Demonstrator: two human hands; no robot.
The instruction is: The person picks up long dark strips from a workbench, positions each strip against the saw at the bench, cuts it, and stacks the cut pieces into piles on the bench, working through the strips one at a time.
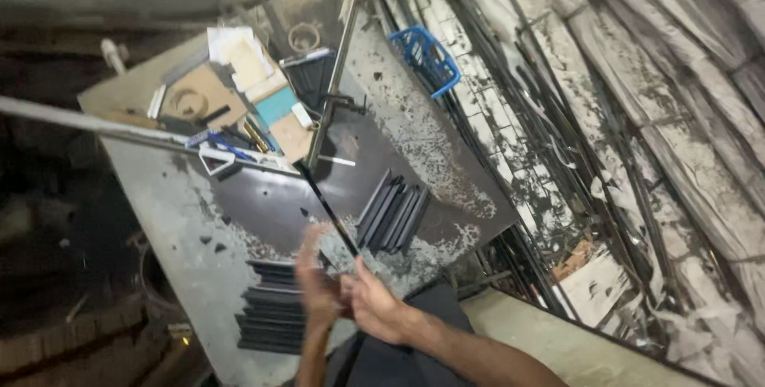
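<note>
I see my left hand [317, 285] and right hand [374, 304] together near the table's [171, 196] front edge, both closed around the lower end of a thin dark strip [328, 216] that slants up toward the table's middle. The left hand is blurred. Stacks of dark strips [392, 216] lie just beside, toward the right edge

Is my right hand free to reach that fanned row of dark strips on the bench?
Probably not yet: the right hand and left hand both grip a thin dark strip. The dark strips lie unobstructed just beyond.
</note>
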